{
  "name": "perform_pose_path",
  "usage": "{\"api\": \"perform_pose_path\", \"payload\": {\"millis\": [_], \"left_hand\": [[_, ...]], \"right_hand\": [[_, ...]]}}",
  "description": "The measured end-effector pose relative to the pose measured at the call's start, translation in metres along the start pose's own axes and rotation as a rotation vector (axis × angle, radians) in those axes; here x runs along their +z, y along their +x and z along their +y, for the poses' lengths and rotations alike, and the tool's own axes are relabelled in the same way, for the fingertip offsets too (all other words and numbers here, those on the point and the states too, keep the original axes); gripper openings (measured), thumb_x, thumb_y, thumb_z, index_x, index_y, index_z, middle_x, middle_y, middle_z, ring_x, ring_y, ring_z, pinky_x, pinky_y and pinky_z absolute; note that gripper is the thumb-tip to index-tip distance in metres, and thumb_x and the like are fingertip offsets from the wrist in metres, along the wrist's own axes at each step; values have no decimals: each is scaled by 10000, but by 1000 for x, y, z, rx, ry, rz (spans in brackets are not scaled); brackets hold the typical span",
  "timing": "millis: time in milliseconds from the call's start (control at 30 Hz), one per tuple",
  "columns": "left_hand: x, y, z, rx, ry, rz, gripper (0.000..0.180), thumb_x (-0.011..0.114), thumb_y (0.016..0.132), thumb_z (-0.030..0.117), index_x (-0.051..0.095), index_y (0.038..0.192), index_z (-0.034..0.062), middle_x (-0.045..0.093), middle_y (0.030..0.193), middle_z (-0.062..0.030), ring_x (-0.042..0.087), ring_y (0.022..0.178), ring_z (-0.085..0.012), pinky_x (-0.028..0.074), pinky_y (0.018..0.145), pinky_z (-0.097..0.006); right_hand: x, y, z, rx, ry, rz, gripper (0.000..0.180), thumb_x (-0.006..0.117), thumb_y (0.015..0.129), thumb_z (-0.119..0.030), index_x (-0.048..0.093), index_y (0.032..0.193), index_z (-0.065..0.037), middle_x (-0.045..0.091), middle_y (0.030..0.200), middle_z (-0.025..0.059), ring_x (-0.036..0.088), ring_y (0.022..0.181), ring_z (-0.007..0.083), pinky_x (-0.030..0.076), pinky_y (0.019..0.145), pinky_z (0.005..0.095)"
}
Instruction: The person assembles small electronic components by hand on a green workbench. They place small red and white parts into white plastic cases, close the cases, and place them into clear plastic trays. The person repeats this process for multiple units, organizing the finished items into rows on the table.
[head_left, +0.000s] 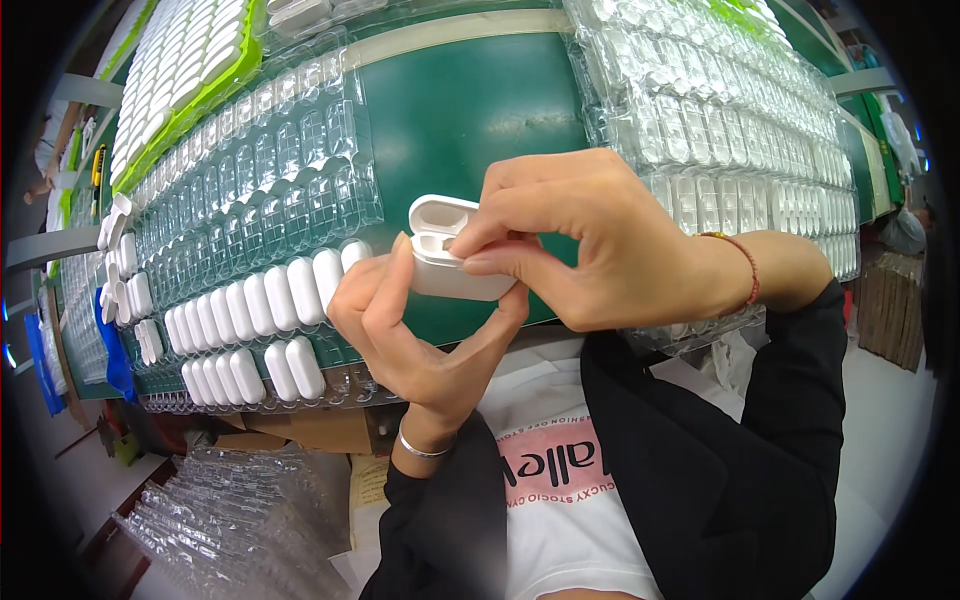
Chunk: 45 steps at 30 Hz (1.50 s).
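A white earbud case with its lid tipped up is held over the green table. My left hand grips it from the left and below, with fingertips on its side and the thumb under its right end. From the right, my right hand reaches to the case's mouth. Its thumb and index finger are pinched together at the inner slots; what they hold, if anything, is hidden. One slot shows to the left of those fingertips. Just left of my left hand, several closed white cases stand in rows in a clear plastic tray.
Clear moulded trays cover the table's left side, and stacked clear trays fill the right. A lime-green tray of white cases lies at the far left. Open white cases sit at the left edge near a blue strap.
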<state>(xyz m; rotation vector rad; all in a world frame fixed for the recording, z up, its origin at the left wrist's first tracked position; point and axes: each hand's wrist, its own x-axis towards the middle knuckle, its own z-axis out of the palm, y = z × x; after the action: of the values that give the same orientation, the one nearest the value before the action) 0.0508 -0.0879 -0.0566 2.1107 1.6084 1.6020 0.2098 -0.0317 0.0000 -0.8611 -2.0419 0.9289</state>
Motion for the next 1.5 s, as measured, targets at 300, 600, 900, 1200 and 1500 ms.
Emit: {"api": "perform_pose_path", "payload": {"millis": [300, 600, 900, 1200, 1500], "left_hand": [[5, -4, 3, 14, -5, -16, 759, 906, 573, 134, 515, 1210, 3, 522, 1021, -108, 523, 925, -268, 425, 798, -383], [8, -5, -4, -15, -143, -12, 785, 917, 550, 109, 513, 1213, 1, 505, 1037, -107, 518, 931, -272, 431, 800, -381], [6, -1, -3, 34, -17, 1, 778, 921, 543, 175, 535, 1201, 20, 559, 1008, -95, 539, 914, -269, 381, 842, -390], [-3, -6, 0, 20, -46, -64, 773, 927, 533, 181, 548, 1193, 46, 571, 1008, -81, 562, 929, -259, 366, 844, -370], [-6, -8, -2, -36, -103, -84, 796, 930, 517, 173, 546, 1203, 38, 575, 1017, -83, 565, 932, -257, 373, 843, -373]], "right_hand": [[2, -9, -1, 16, -77, 18, 104, 658, 773, 71, 644, 845, -3, 600, 737, 96, 618, 679, 252, 476, 589, 312], [-3, -6, 7, -44, -70, 73, 103, 659, 768, 88, 644, 845, 21, 599, 744, 104, 607, 667, 245, 457, 575, 299], [-2, -6, 7, -83, -62, 83, 122, 677, 745, 94, 645, 833, 15, 595, 740, 97, 583, 641, 242, 433, 549, 311], [0, -17, 6, -53, -17, 67, 135, 663, 755, 103, 641, 859, 20, 581, 743, 101, 587, 652, 225, 442, 561, 295], [0, -20, -1, 91, 72, 60, 116, 656, 768, 99, 651, 856, 23, 596, 766, 96, 591, 653, 210, 469, 587, 286]]}}
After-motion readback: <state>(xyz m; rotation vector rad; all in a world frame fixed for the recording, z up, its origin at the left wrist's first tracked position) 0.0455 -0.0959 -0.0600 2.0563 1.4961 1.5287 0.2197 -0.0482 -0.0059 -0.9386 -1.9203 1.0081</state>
